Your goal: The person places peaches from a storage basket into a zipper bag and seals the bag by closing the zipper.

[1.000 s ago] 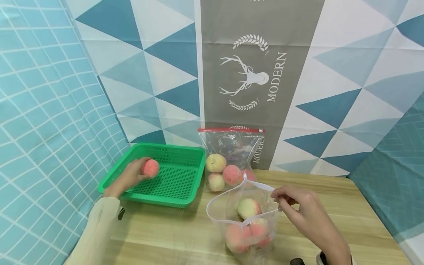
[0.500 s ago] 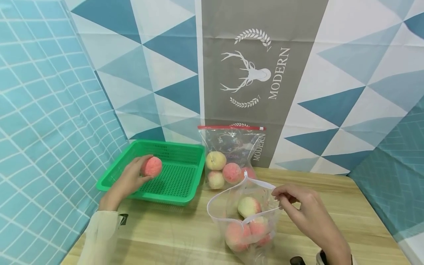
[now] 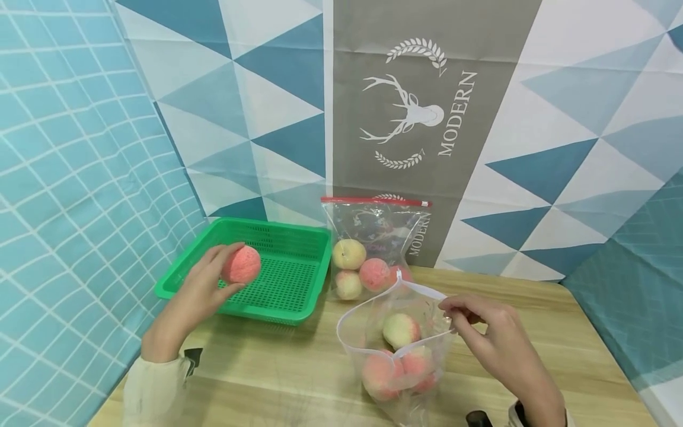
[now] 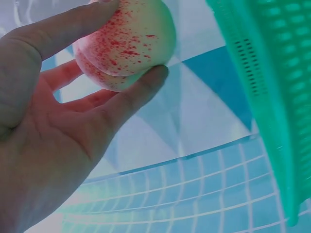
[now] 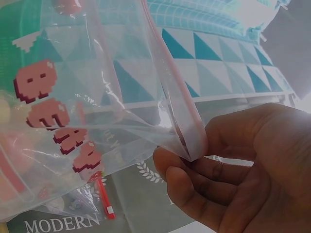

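Note:
My left hand (image 3: 200, 284) grips a pink peach (image 3: 242, 265) above the green basket (image 3: 315, 290). The left wrist view shows that same peach (image 4: 131, 43), cream with red speckles, between thumb and fingers. With my right hand (image 3: 493, 338) I pinch the right edge of a clear zip bag (image 3: 347, 332) whose white-rimmed mouth gapes. Several peaches lie inside, among them a pale yellow one (image 3: 399, 331). Up close in the right wrist view, thumb and fingers of the right hand (image 5: 233, 165) hold the corner of the bag (image 5: 121, 121), which bears red lettering.
Behind the open bag stands another clear bag (image 3: 373, 231) with a red zip (image 3: 376, 201), closed along its top and holding several peaches. The wooden table (image 3: 256, 373) meets a patterned cloth backdrop (image 3: 288, 107). A dark object (image 3: 478, 418) sits at the front edge.
The left hand has lifted the peach slightly up and nearer, out of the basket's left side. The right hand keeps its pinch on the bag. The head view has tilted a little.

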The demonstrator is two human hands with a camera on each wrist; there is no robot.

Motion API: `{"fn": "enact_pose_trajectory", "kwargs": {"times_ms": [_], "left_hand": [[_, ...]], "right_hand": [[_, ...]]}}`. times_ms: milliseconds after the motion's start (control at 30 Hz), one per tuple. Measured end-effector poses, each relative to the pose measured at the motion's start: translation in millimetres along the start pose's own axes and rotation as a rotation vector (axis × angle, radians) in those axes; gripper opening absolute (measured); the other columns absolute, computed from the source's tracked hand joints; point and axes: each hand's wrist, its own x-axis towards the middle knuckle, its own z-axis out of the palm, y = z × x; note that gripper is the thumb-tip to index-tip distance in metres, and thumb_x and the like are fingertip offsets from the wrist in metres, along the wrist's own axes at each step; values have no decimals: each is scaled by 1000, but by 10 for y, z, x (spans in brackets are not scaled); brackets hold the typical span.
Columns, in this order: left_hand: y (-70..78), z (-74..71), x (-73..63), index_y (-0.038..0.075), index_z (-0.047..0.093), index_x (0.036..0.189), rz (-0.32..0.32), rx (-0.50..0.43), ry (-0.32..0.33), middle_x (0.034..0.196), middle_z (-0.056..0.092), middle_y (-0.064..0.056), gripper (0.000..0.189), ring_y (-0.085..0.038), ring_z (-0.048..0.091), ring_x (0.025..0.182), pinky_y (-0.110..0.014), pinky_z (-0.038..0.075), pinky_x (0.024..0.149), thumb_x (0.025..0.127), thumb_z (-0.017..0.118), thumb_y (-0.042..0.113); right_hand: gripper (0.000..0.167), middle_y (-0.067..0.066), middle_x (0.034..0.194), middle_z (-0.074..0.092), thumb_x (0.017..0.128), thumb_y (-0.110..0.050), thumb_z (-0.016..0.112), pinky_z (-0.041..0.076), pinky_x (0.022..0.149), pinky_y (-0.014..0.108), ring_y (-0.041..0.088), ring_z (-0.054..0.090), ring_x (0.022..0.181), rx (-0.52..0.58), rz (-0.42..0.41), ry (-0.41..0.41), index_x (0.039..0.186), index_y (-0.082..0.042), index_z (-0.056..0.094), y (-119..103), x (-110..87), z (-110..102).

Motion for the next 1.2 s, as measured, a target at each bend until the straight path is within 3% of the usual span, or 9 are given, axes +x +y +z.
{"fn": "enact_pose_trajectory", "kwargs": {"times_ms": [267,500,800,867,967,1033,1200], "left_hand": [[211,-89,-76,5,50,140,30,52,29,126,53,-22,83,-39,59,105,-59,53,79,66,89,-4],[446,-143,-54,4,53,139,131,43,102,128,54,-18,85,-32,60,106,-52,57,79,63,90,-7],[796,-228,-103,12,51,144,157,25,128,132,54,-12,84,-28,65,102,-46,59,76,70,90,13],[857,-236,-113,12,51,145,173,26,139,133,54,-11,78,-27,65,102,-45,59,75,79,85,34],[935,-238,-123,11,50,145,198,26,148,135,54,-11,70,-26,64,106,-42,59,78,92,63,55],[982,-236,-133,10,49,146,213,31,153,136,54,-13,70,-28,62,111,-41,58,79,97,46,59],[1086,-242,-150,6,46,148,232,14,139,143,50,-16,70,-33,54,125,-27,52,94,99,43,56]], "right_hand": [[28,-10,85,69,84,11,68,45,59,13,-1,57,68,-1,2,-9,95,-13,74,8,2,5],[31,-10,83,68,85,11,67,45,59,14,-1,57,68,6,18,-12,97,-17,73,1,-20,-22],[31,-16,84,66,85,11,67,43,59,13,-1,57,68,-10,16,-11,96,-18,73,-11,-28,-36],[31,-15,84,66,85,11,67,43,59,13,-1,57,68,-14,17,-12,96,-18,73,-13,-28,-35],[31,-12,84,67,84,11,68,44,60,13,-1,57,69,-18,15,-13,96,-18,73,-15,-30,-34],[31,-11,85,68,84,11,68,44,60,13,-1,57,69,-18,12,-15,96,-18,73,-16,-30,-30],[32,-11,87,68,84,11,69,44,61,12,-1,57,70,-11,-2,-15,97,-18,73,-26,-18,-8]]}}
